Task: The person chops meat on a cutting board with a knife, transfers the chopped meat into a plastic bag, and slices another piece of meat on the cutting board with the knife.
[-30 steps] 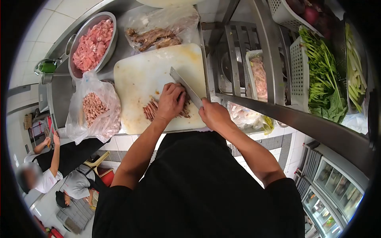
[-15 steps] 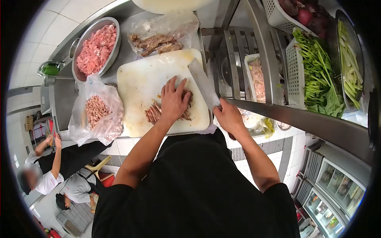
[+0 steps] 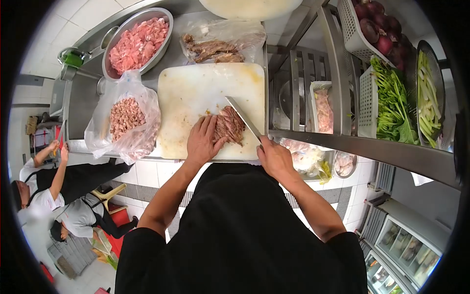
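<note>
A compact pile of sliced, browned meat (image 3: 229, 126) lies near the front edge of the white cutting board (image 3: 186, 88). My left hand (image 3: 200, 139) rests at the pile's left side, fingers stretched out and thumb apart, touching the meat. In my right hand (image 3: 275, 158) is the handle of a cleaver (image 3: 245, 117). Its blade is seen almost edge-on, slanting along the right side of the pile; whether it touches the meat I cannot tell. Behind the board, a clear plastic bag (image 3: 252, 35) holds larger browned meat pieces (image 3: 215, 49).
Left of the board are a plastic bag of diced meat (image 3: 126, 117) and a metal bowl (image 3: 168, 36) of sliced raw meat. A metal rack (image 3: 362, 147) on the right carries leafy greens (image 3: 394, 103) and red onions (image 3: 384, 44). Two people (image 3: 46, 193) are at the far left.
The cleaver has swung from lying broadside over the board's right edge to edge-on beside the meat. My left hand has shifted from atop the meat to its left side; the pile is tighter.
</note>
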A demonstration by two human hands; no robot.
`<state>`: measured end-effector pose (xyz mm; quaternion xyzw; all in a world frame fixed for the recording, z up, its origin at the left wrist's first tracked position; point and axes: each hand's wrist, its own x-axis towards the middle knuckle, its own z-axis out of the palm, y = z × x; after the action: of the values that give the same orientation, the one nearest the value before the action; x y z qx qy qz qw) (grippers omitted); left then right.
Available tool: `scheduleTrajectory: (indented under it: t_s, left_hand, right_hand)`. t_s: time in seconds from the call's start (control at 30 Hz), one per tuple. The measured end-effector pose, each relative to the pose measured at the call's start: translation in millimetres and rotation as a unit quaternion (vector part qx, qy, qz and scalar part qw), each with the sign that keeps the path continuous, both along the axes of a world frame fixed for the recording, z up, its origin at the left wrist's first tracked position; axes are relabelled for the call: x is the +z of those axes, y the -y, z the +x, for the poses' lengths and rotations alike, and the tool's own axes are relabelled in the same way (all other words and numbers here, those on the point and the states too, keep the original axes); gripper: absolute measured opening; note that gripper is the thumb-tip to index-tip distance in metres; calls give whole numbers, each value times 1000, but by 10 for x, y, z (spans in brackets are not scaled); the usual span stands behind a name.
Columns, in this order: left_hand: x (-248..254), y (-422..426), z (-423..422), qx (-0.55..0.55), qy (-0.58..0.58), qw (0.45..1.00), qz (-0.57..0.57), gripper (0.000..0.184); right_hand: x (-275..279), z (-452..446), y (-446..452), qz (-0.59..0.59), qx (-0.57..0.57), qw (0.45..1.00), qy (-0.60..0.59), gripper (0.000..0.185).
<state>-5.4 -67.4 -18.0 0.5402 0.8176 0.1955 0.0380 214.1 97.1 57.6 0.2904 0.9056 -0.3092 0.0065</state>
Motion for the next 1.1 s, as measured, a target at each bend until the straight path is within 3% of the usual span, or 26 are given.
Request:
scheduleTrajectory:
  t_s: [0.17, 0.27, 0.37, 0.6, 0.77, 0.97, 1.1]
  left_hand:
    - [290, -206, 93, 23, -93, 995, 0, 69]
    - [154, -452, 106, -43, -20, 999, 27, 60]
    - [125, -557, 132, -42, -4, 998, 40, 55]
    - [177, -626, 50, -38, -15, 995, 91, 44]
    - [116, -767, 20, -76, 63, 989, 112, 29]
    - [152, -817, 74, -72, 22, 993, 89, 37]
    - [129, -847, 67, -71, 36, 993, 90, 39]
  right_hand:
    - [193, -60, -172, -15, -12, 999, 36, 26]
    - [160, -17, -222, -20, -19, 999, 22, 29]
    - [142, -43, -247, -12, -23, 994, 107, 30]
    - [374, -51, -263, 29, -11, 996, 86, 30]
    - [531, 14, -225, 36, 37, 993, 110, 24]
    - [616, -48, -207, 22, 49, 987, 152, 22]
    - [326, -138, -258, 18, 61, 988, 140, 21]
